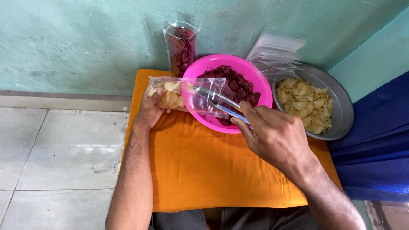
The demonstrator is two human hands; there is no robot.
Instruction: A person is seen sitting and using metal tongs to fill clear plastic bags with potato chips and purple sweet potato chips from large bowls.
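**Tongs in a half-filled bag over the pink bowl**

The left hand [150,111] is closed around the bottom end of a clear plastic bag [187,97] lying on its side, its open mouth turned toward the round pink plastic bowl [255,79]. Pale yellow chips [168,96] fill the gripped end of the bag. The right hand [272,136] is clamped on a pair of metal tongs [219,102] — the tips reach inside the bag's mouth, above the bowl's near rim. The bowl holds dark red chips [236,83] and sits on an orange cloth pad [204,166] that serves as the surface.

Behind the bowl, a second clear bag packed with dark red chips [181,49] stands upright against the pale green wall [85,38]. To the right, a grey metal basin [341,106] holds more pale yellow chips, and a stack of empty clear bags [275,53] leans against the wall, overlapping the basin's far rim. A blue cloth [375,140] lies at the far right — grey floor tiles [64,149] spread out to the left of the pad.
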